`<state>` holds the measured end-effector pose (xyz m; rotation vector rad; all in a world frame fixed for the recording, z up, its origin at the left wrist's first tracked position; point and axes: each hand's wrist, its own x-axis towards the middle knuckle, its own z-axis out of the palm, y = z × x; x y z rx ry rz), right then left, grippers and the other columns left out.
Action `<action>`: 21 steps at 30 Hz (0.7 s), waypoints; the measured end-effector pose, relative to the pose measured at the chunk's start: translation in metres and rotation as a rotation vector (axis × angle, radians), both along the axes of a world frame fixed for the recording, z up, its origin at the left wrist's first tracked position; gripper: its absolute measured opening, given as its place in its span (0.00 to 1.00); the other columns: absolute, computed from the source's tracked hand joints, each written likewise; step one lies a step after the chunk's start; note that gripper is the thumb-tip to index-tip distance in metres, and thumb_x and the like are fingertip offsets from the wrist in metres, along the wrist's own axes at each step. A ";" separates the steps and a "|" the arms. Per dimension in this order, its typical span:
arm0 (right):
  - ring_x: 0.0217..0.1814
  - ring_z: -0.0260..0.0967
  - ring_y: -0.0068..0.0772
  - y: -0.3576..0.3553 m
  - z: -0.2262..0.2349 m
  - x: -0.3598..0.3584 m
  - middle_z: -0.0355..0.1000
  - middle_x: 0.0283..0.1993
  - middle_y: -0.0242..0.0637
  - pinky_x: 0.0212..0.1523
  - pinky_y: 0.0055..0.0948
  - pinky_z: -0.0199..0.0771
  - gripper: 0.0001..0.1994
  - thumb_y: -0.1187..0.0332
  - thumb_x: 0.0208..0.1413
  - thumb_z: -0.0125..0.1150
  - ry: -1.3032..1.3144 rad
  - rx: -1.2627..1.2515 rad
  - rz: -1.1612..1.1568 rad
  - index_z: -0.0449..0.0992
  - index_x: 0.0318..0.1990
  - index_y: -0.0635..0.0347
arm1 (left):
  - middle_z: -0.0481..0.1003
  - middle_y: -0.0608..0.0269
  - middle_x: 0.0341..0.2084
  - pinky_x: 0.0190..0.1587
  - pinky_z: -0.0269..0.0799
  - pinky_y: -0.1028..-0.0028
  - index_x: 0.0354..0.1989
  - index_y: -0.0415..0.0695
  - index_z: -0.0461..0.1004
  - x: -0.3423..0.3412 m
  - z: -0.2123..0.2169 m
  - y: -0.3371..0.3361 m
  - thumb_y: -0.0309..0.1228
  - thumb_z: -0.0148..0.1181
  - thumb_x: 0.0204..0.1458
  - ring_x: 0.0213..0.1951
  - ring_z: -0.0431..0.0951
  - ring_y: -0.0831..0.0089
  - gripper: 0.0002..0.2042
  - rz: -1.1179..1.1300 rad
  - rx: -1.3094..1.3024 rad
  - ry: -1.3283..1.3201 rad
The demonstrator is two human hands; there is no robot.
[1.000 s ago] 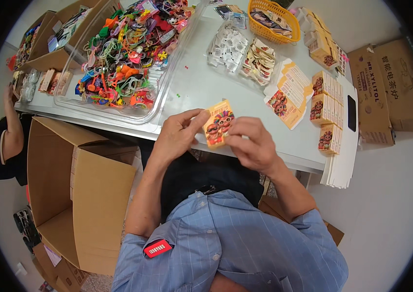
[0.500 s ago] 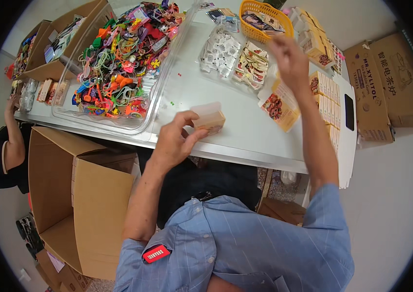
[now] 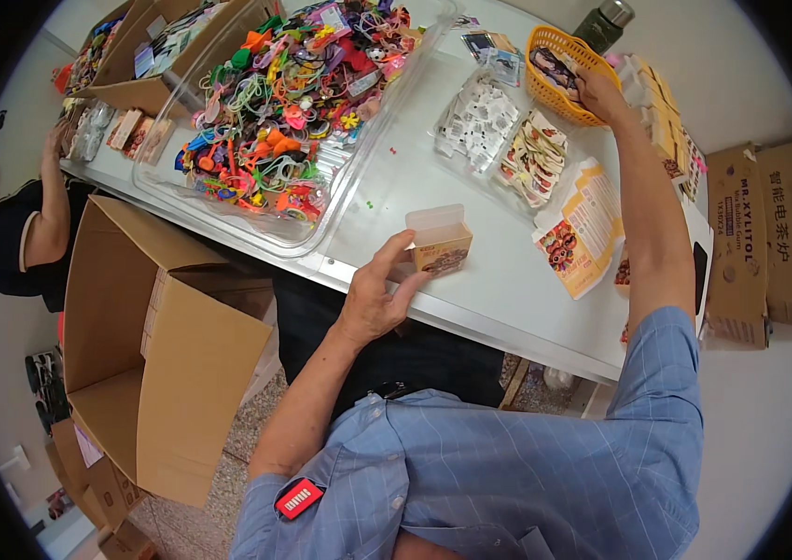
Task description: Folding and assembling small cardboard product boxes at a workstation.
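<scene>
My left hand (image 3: 384, 291) grips a small yellow-and-brown cardboard box (image 3: 443, 257) by its left side, thumb low and fingers behind. The box stands upright on the white table (image 3: 396, 177) near its front edge, its pale top flap raised. At the back right, my right hand (image 3: 601, 95) reaches into a yellow plastic basket (image 3: 539, 87). Its fingers are closed at the edge of flat printed packets (image 3: 555, 67); the fingertips are partly hidden. Nearer me are a clear tray of small white packets (image 3: 478, 117) and another of cream-and-red cutout pieces (image 3: 534, 159). Beside them lies a yellow printed sheet (image 3: 583, 233).
A large clear bin of colourful trinkets (image 3: 293, 121) fills the table's left. Below it, a big open carton (image 3: 181, 373) stands by my left arm. Stacked small boxes (image 3: 662, 121) and a dark bottle (image 3: 604, 25) are at the right. Another person's arm (image 3: 49, 205) is far left.
My right hand has moved from above the trays into the yellow basket. The small box has gone from tilted to upright on the table, with my left hand still on it. The view has shifted.
</scene>
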<state>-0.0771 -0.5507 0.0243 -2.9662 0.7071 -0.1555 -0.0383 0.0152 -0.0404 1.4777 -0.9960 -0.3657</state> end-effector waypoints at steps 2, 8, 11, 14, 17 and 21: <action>0.51 0.76 0.58 0.006 0.008 -0.014 0.79 0.46 0.55 0.50 0.48 0.75 0.14 0.62 0.65 0.52 -0.069 -0.152 -0.029 0.79 0.44 0.61 | 0.80 0.41 0.48 0.40 0.80 0.68 0.70 0.43 0.60 0.001 0.003 -0.004 0.18 0.69 0.52 0.37 0.85 0.64 0.36 -0.024 0.018 0.054; 0.44 0.78 0.54 0.059 0.042 -0.037 0.81 0.38 0.48 0.49 0.47 0.76 0.12 0.59 0.60 0.58 -0.257 -0.152 -0.235 0.83 0.40 0.55 | 0.80 0.43 0.48 0.38 0.80 0.74 0.71 0.45 0.59 0.005 0.008 -0.001 0.18 0.68 0.53 0.39 0.84 0.68 0.36 -0.048 0.042 0.134; 0.43 0.80 0.44 0.079 0.045 -0.051 0.81 0.43 0.51 0.47 0.37 0.76 0.14 0.62 0.63 0.61 -0.273 -0.048 -0.217 0.82 0.47 0.62 | 0.80 0.42 0.48 0.38 0.80 0.75 0.71 0.45 0.59 0.004 0.009 -0.003 0.18 0.67 0.54 0.42 0.84 0.67 0.35 -0.068 0.002 0.152; 0.42 0.80 0.39 0.080 0.041 -0.063 0.82 0.44 0.47 0.46 0.33 0.76 0.14 0.64 0.63 0.63 -0.394 -0.034 0.017 0.81 0.50 0.63 | 0.80 0.42 0.47 0.39 0.80 0.74 0.71 0.44 0.59 0.004 0.009 -0.005 0.18 0.67 0.55 0.45 0.83 0.66 0.35 -0.086 -0.012 0.157; 0.40 0.78 0.31 0.104 0.048 -0.063 0.82 0.43 0.39 0.44 0.28 0.76 0.12 0.68 0.65 0.62 -0.737 -0.016 -0.113 0.81 0.50 0.66 | 0.80 0.42 0.48 0.40 0.80 0.74 0.71 0.44 0.60 0.004 0.010 -0.003 0.18 0.67 0.55 0.46 0.83 0.66 0.35 -0.077 -0.002 0.178; 0.38 0.76 0.22 0.162 0.069 -0.069 0.81 0.40 0.33 0.44 0.22 0.75 0.11 0.69 0.65 0.63 -0.966 0.438 -0.107 0.81 0.49 0.68 | 0.79 0.45 0.50 0.40 0.79 0.74 0.71 0.43 0.62 0.004 0.013 -0.003 0.17 0.65 0.55 0.47 0.82 0.68 0.34 -0.097 0.022 0.221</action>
